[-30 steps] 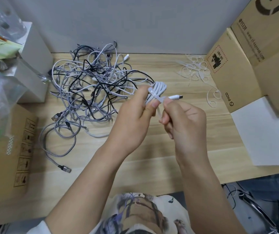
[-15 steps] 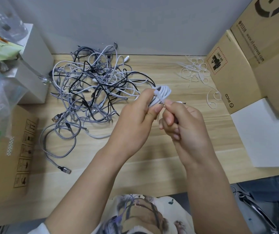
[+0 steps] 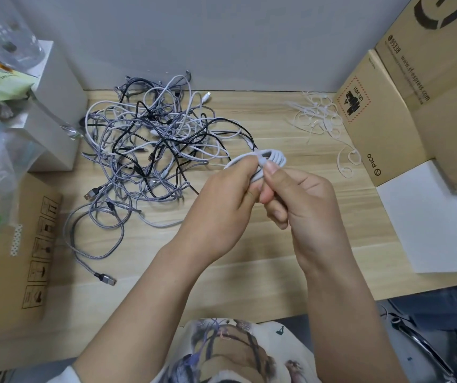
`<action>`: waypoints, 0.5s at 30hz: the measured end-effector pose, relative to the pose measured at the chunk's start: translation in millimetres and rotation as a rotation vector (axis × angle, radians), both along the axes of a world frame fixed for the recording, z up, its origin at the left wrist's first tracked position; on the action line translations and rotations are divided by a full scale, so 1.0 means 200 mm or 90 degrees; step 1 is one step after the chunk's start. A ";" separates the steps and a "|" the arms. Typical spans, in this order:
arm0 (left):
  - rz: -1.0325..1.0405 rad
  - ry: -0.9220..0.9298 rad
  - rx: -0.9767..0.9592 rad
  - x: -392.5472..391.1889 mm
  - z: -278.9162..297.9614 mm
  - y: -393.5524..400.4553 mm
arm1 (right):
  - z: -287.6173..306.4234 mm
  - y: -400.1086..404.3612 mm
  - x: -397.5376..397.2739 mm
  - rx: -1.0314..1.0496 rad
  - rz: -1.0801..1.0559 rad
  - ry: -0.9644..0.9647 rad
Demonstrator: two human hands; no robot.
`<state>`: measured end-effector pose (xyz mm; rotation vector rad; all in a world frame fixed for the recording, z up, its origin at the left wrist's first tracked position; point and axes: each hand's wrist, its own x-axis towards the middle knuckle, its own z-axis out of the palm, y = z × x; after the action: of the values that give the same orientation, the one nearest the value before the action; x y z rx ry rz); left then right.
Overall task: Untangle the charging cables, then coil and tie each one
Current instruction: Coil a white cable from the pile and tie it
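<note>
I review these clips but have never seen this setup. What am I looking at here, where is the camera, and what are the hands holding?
No machine here: a person wears a camera on the head, looking down at their own hands over a wooden desk. The left hand grips a coiled white cable, and the right hand pinches it too. A tangled pile of cables lies behind, loose white ties at the back right, cardboard boxes at the right.
</note>
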<state>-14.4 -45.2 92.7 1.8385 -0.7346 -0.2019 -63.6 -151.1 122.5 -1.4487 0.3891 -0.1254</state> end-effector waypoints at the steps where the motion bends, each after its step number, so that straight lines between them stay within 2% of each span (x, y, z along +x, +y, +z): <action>1: -0.004 -0.010 0.015 0.00 0.00 0.00 | -0.01 0.00 0.00 -0.024 -0.003 -0.002; 6: -0.012 -0.124 0.122 0.00 -0.02 -0.01 | -0.03 -0.05 0.01 -0.126 0.003 0.059; 7: -0.009 -0.131 0.136 0.00 -0.03 0.00 | -0.03 -0.06 0.00 -0.204 0.021 0.078; 10: -0.031 -0.093 0.149 -0.01 -0.05 0.00 | -0.01 -0.09 -0.02 -0.592 0.040 0.133; 11: -0.041 -0.083 0.144 -0.01 -0.05 -0.01 | 0.00 -0.09 -0.01 -0.646 0.013 0.117; 13: -0.062 -0.057 0.121 -0.01 -0.05 0.00 | 0.02 -0.11 0.00 -0.621 -0.033 0.068; 15: -0.084 -0.039 0.096 -0.01 -0.03 0.00 | 0.00 -0.14 0.02 -0.557 0.001 0.072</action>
<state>-15.8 -44.2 86.6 1.9471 -0.9057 -0.2938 -59.4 -178.7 122.6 -2.3262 0.4492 -0.2303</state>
